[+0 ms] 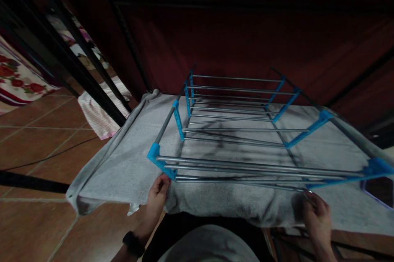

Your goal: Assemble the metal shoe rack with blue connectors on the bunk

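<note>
Curling fingers [165,179], hold unclear, left hand [158,189] and right hand [317,211] sit at one rack [246,165] on one blanket [123,163], tiled floor [101,233] leftward.

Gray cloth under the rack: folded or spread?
Spread: the cloth reaches out beyond both sides of the rack, its near edge hanging down.

No text, label, brand, number or sign can be read on any surface, whether on the blue-jointed metal rack [240,165], the grey cloth [129,155] beneath it, the dark wristband [133,244], or the pale tab [133,209] at the cloth's edge.
</note>
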Demonstrator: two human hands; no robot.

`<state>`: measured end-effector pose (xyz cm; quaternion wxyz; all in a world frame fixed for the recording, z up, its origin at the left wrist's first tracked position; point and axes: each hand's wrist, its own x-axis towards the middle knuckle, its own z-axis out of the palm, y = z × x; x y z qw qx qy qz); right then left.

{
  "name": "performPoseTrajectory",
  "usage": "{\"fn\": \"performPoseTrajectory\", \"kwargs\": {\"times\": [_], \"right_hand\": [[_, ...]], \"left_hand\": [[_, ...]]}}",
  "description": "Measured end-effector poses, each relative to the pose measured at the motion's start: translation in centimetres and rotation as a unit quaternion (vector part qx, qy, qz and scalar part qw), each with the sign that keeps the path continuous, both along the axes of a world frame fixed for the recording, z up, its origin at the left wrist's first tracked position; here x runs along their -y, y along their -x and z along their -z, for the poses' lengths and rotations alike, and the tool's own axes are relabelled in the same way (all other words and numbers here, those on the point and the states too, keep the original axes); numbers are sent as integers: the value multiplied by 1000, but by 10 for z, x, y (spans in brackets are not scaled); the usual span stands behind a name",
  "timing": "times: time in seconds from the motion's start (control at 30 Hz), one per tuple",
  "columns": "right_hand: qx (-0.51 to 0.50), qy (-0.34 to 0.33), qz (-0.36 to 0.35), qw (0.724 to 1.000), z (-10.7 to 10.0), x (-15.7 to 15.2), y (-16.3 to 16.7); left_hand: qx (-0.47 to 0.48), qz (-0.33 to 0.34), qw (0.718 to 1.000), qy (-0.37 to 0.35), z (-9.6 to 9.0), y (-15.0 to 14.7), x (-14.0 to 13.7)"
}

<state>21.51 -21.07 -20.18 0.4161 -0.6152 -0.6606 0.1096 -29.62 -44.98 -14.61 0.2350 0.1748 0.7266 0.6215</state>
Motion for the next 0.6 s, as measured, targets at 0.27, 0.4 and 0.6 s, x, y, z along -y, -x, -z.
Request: {"fn": "performPoseTrajectory", "kwargs": {"times": [0.27,0.4,0.6], "right_hand": [[164,-42,-25,985,-10,22,76],[245,-9,-45,968,-20,16,83],[265,31,-124,956,-37,8,68]], "left_hand": [[-341,202,915,71,19,-1,20],[-524,282,803,29,25,-11,0],[-627,312,707,98,26,-18,-29]]}}
